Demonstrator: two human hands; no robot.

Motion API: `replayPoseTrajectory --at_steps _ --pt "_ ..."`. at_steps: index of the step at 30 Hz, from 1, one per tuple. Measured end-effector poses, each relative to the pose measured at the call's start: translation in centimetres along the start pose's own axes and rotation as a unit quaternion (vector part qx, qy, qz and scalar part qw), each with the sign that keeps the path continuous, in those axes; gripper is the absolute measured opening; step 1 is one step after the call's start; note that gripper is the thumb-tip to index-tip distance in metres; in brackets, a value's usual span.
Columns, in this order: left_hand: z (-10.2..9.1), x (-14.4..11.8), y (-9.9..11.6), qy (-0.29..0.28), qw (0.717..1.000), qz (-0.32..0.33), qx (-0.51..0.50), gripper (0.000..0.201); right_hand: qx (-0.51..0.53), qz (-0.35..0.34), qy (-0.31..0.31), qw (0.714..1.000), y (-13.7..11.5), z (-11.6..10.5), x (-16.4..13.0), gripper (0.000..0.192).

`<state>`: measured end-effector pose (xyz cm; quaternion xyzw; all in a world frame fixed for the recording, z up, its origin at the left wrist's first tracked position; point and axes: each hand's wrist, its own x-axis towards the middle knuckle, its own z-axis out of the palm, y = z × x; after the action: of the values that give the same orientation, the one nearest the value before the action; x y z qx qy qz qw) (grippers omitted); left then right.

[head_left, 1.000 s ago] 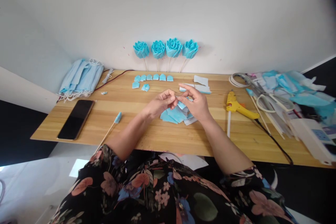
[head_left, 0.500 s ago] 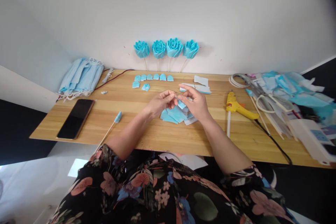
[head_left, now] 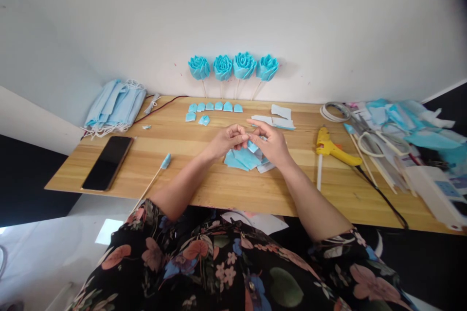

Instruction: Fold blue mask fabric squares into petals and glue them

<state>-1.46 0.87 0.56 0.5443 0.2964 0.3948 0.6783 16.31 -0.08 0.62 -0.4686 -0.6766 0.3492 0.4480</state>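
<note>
Blue fabric piece (head_left: 251,146) is pinched between the fingertips of both hands, just above the counter (head_left: 204,189), near its middle. Left hand (head_left: 226,140) is curled, its grip closed on the piece from the left; right hand (head_left: 273,145) is closed on it from the right, index finger stretched out over the top. The piece is small and mostly hidden by the fingers (its shape cannot be told).

A pile of blue cut squares (head_left: 242,159) is seen directly under the hands, lying flat on the counter. A row of small folded petals (head_left: 215,106) is laid out behind the hands, with white scraps (head_left: 280,112) to the right of it. Four blue fabric roses (head_left: 233,66) on sticks are leaned against the wall at the back.

A stick with a blue tip (head_left: 160,167) is lying left of the hands, a phone (head_left: 107,156) further left, a stack of face masks (head_left: 115,107) at the back left corner. A yellow glue gun (head_left: 333,150) is lying right of the hands, well apart, with scissors (head_left: 368,131) among the scraps beyond it.
</note>
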Motion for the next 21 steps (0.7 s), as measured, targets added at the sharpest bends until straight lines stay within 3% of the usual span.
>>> replayPoseTrajectory --at_steps 5,9,17,21 --pt "0.2 -0.1 -0.1 -0.049 0.993 0.000 -0.109 0.047 0.129 0.057 -0.051 0.989 0.1 0.2 0.0 0.049" --pt "0.1 -0.1 0.3 -0.001 0.989 0.001 -0.151 0.050 0.170 0.081 -0.030 0.982 0.0 0.3 0.2 0.051" --pt "-0.6 0.0 0.2 0.013 0.994 0.044 -0.094 0.046 0.210 0.112 0.003 0.971 0.7 0.2 0.4 0.048" --pt "-0.2 -0.5 2.0 0.014 0.995 0.103 -0.005 0.042 0.221 0.111 0.019 0.969 0.8 -0.2 0.7 0.048"
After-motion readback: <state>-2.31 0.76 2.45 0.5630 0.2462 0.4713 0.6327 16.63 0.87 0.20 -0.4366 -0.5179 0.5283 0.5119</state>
